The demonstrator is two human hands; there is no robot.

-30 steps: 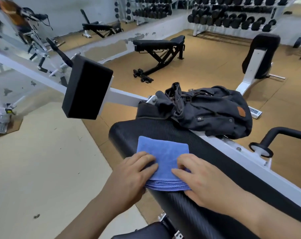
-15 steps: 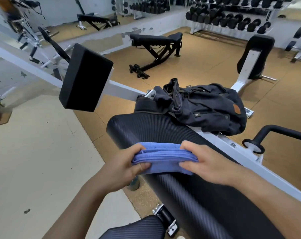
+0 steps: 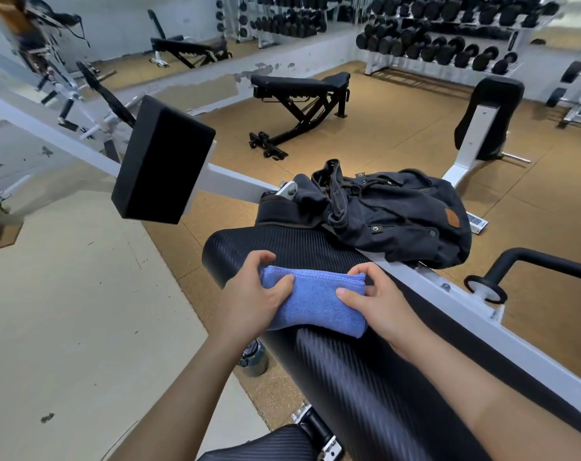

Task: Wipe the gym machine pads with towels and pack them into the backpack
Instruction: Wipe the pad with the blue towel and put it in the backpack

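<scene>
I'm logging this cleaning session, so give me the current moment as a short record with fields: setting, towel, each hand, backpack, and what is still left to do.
setting: gym, dumbbell rack behind
towel: blue towel, folded, lying on the black ribbed pad
left hand: left hand grips the towel's left end
right hand: right hand pinches its right end
backpack: dark backpack, top open, at the pad's far end
left to do: towel not yet in the backpack
</scene>
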